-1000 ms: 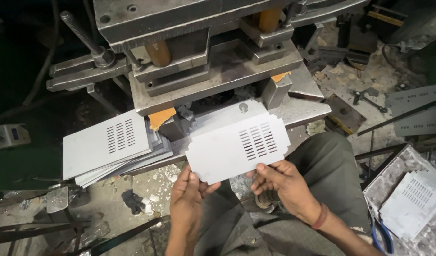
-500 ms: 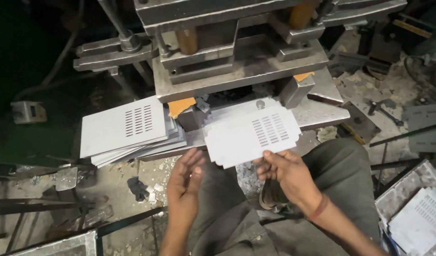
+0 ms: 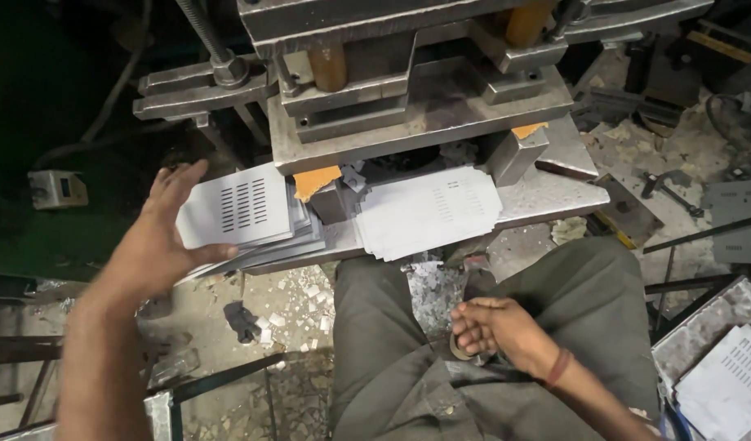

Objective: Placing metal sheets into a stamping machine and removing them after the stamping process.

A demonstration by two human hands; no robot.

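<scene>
Our left hand (image 3: 159, 237) spread wide, thumb under the slotted sheet stack (image 3: 241, 208), our right hand (image 3: 494, 331) loosely curled, empty, on our lap, well apart from the sheet on the press bed (image 3: 428, 211)

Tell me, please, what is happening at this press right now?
A person sits at a heavy grey steel press. Their left hand rests on the top sheet of a stack of grey slotted metal sheets at the left of the press bed. Another pale slotted metal sheet lies under the die. The right hand rests on the lap, loosely curled around something small.
</scene>
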